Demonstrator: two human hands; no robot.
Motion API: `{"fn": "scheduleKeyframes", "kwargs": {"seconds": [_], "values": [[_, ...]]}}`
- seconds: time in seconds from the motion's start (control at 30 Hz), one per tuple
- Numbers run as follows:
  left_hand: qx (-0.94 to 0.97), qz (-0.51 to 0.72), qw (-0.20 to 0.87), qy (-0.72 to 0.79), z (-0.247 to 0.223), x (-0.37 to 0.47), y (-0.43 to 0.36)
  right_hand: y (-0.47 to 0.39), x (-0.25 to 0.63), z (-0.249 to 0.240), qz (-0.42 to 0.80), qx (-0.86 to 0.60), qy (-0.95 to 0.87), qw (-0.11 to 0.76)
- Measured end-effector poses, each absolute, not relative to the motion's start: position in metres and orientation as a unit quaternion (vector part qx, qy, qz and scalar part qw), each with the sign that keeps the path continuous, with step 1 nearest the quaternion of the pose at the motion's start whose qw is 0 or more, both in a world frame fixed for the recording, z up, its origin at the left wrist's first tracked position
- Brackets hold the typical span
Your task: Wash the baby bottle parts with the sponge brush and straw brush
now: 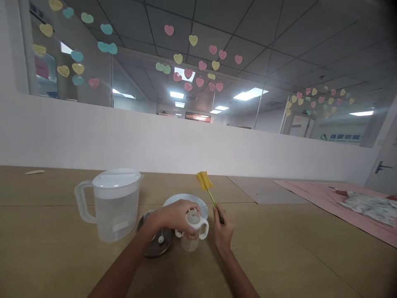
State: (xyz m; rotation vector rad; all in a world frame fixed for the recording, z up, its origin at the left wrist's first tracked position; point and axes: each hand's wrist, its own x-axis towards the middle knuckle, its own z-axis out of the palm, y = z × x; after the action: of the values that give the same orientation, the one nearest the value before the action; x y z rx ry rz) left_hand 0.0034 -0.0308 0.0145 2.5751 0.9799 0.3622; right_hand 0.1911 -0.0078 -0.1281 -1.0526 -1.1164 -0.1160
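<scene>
My left hand (178, 217) is wrapped round a clear cup (190, 244) with white handles on both sides. In my right hand (223, 229) is the green stick of a yellow sponge brush (204, 181), its sponge end raised above and to the right of the cup. A pale round plate (203, 205) lies just behind the cup, partly covered by my left hand. Left of the cup, a dark round tray (159, 248) bears small items, among them a white-tipped piece (161, 239); my left forearm hides part of it.
A lidded clear pitcher (116, 211) stands on the table (279, 248) at the left. On the right lies a pink cloth (310, 192) with a patterned fabric item (370, 207) on it. A white wall (186, 145) rises behind the table.
</scene>
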Motion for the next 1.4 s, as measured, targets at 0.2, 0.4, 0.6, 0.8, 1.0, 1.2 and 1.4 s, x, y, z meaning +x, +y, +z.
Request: {"fn": "scheduleKeyframes", "kwargs": {"seconds": [0.2, 0.4, 0.6, 0.8, 1.0, 1.2, 1.4], "values": [[0.861, 0.327, 0.193, 0.337, 0.025, -0.022, -0.010, 0.011, 0.198, -0.054, 0.108, -0.450, -0.400, 0.791], [0.784, 0.469, 0.116, 0.390, 0.014, -0.032, 0.018, -0.003, 0.206, 0.017, 0.253, -0.420, -0.638, 0.594], [0.789, 0.446, 0.011, 0.421, 0.012, -0.036, 0.022, -0.033, 0.214, 0.030, 0.130, -0.462, -0.740, 0.471], [0.832, 0.396, -0.100, 0.376, 0.004, -0.017, 0.016, -0.041, 0.185, 0.028, -0.025, -0.549, -0.713, 0.435], [0.870, 0.297, -0.159, 0.361, -0.004, 0.000, 0.009, -0.041, 0.158, 0.031, -0.054, -0.588, -0.740, 0.322], [0.855, 0.252, -0.247, 0.380, -0.018, -0.010, 0.027, -0.065, 0.234, 0.043, 0.019, -0.636, -0.691, 0.343], [0.844, 0.303, -0.135, 0.421, -0.016, -0.014, 0.030, -0.015, 0.267, 0.011, -0.056, -0.775, -0.533, 0.335]]}}
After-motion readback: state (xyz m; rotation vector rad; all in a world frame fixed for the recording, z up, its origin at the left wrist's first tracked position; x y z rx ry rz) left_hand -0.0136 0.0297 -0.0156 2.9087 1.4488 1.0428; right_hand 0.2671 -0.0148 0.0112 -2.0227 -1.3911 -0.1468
